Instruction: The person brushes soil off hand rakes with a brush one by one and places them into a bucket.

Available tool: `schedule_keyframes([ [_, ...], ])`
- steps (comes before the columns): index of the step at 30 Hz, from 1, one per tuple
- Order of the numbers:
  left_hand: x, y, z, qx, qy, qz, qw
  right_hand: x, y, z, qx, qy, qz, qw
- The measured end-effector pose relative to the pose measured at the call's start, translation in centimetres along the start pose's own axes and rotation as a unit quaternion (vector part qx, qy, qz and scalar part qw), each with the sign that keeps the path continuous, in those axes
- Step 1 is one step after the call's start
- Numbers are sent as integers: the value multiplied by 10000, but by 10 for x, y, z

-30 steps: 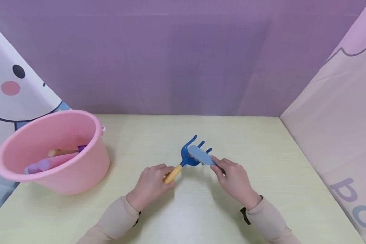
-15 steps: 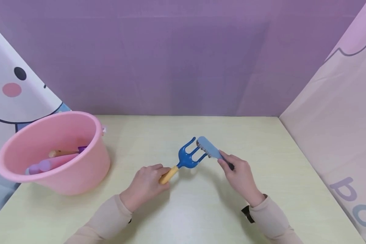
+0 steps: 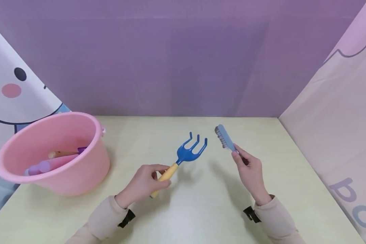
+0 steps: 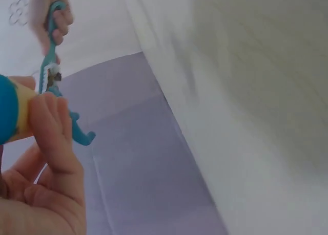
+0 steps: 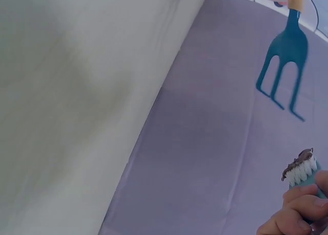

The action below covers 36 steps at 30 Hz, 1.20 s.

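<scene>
My left hand (image 3: 146, 181) grips the yellow handle of a small hand rake (image 3: 187, 153) with a blue three-pronged head. The prongs point away from me, above the table. To the right, my right hand (image 3: 250, 171) pinches the handle of a blue brush (image 3: 227, 138). Its bristles face left, toward the rake, with a gap between the two tools. In the right wrist view the white bristles (image 5: 302, 171) carry dark brown dirt at their tips. The rake's head (image 5: 289, 45) looks clean there. Fingers wrap its handle (image 4: 24, 112) in the left wrist view.
A pink bucket (image 3: 88, 173) stands on the pale table (image 3: 189, 220) at the left, with several tools inside, among them a pink and lilac handle (image 3: 56, 163). A purple cloth wall (image 3: 183, 61) closes the back, and a printed panel (image 3: 332, 135) runs along the right.
The brush has moved off the rake's head, up and to the right, and turned so its bristles face left. The rake has tilted, its prongs now pointing more upward in the head view.
</scene>
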<state>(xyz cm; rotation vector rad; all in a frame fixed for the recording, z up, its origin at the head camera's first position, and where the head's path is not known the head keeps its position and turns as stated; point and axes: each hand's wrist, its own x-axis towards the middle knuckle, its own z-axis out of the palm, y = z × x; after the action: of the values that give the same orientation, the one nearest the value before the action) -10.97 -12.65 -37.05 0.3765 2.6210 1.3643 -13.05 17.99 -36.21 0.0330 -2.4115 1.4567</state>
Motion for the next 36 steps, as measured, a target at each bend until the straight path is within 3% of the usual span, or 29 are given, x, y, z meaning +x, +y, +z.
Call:
schedule_keyframes([
  [4, 6, -2, -4, -1087, -231, -206, 9936, 3, 3, -2, 38, 23, 268, 9996],
  [9, 11, -1, -8, -2310, -339, -543, 9708, 4, 3, -2, 102, -2, 382, 9992],
  [14, 14, 1, -9, -3019, -455, -587, 9504, 6, 2, -2, 204, -48, 392, 9990],
  [17, 14, 1, -7, -3534, -598, -596, 9317, 6, 2, 0, 268, -48, 379, 9989],
  [22, 12, 0, -6, -4418, -872, -756, 8897, 4, 1, 3, 303, -102, 347, 9989],
  [25, 10, 0, -6, -4972, -1013, -834, 8577, 3, 0, 4, 265, -117, 352, 9990],
  [28, 9, -1, -7, -5605, -1121, -870, 8159, 3, -1, 5, 284, -121, 377, 9988],
  [36, 4, -14, -4, -7181, -1289, -1027, 6761, 1, -3, 6, 346, -259, 426, 9982],
])
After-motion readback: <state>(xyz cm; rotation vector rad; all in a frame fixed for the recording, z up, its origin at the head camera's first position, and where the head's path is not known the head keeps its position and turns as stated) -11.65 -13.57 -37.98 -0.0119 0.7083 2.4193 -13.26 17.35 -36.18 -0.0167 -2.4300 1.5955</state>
